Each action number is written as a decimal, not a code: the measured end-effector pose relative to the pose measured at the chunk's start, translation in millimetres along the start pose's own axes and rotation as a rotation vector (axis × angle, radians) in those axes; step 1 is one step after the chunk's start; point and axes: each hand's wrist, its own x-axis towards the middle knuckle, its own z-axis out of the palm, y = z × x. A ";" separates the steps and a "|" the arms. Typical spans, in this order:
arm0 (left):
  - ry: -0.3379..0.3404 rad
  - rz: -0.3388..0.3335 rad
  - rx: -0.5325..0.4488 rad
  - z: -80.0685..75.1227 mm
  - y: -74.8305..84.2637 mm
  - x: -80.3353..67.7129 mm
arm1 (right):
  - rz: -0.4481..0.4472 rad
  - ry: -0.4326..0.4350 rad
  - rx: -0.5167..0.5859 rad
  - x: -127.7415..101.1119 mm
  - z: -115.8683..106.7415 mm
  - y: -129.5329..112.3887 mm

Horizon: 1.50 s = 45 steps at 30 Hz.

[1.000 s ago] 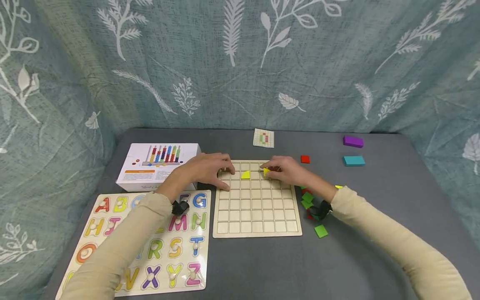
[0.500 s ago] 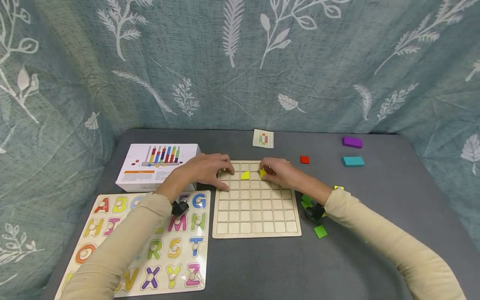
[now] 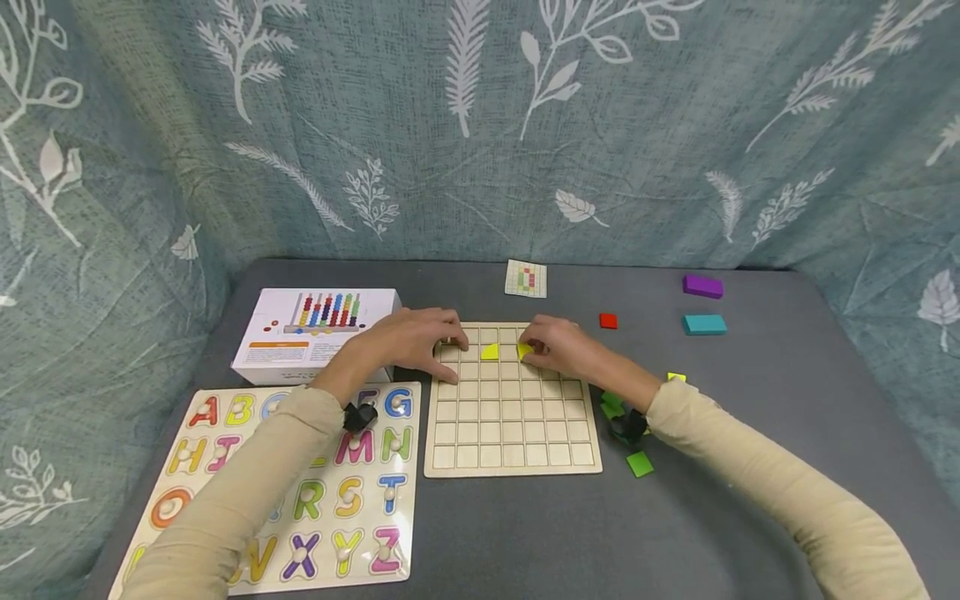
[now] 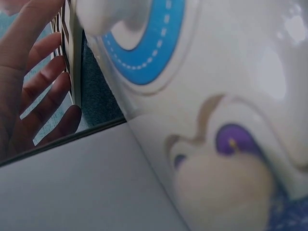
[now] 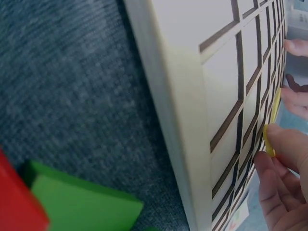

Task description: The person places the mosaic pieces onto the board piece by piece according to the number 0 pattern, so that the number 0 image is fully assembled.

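Observation:
My right hand point(image 3: 558, 343) pinches a small yellow tile point(image 3: 522, 351) between thumb and fingertips, low over the upper part of a wooden grid board point(image 3: 513, 457). The right wrist view shows the pinched tile edge-on point(image 5: 268, 140), with the fingertips right at the grid. A second yellow tile point(image 3: 491, 352), one of its upper corners cut away, lies in a square to the left. My left hand point(image 3: 420, 337) rests at the board's upper left edge, thumb and fingers spread apart. In the left wrist view its fingers point(image 4: 45, 91) lie along the board's side.
A letter puzzle point(image 3: 397, 533) with knobs and a white abacus box point(image 3: 322, 358) stand left. Green tiles point(image 3: 640, 464) lie right of the board, partly under my right wrist, with a red tile point(image 3: 608, 321) beyond. Purple point(image 3: 702, 287) and teal blocks point(image 3: 704, 325) and a pattern card point(image 3: 526, 278) lie behind.
My right hand has shifted slightly left with the yellow tile, bringing it nearer the other yellow tile. My left hand has stayed in place.

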 end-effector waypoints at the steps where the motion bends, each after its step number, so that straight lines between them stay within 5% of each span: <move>1: -0.001 0.000 0.000 0.0 -0.1 0.0 | -0.003 0.000 -0.005 0.5 0.0 -0.2; 16: 0.006 0.009 0.012 1.5 -2.2 1.2 | 0.033 -0.041 -0.006 4.1 -2.9 -1.9; 33: 0.008 0.001 0.007 1.4 -1.4 0.5 | -0.035 -0.045 -0.068 4.3 -3.8 -0.4; 45: 0.017 0.007 -0.007 2.6 -0.6 0.4 | 0.013 -0.013 -0.017 -12.1 -3.9 -0.8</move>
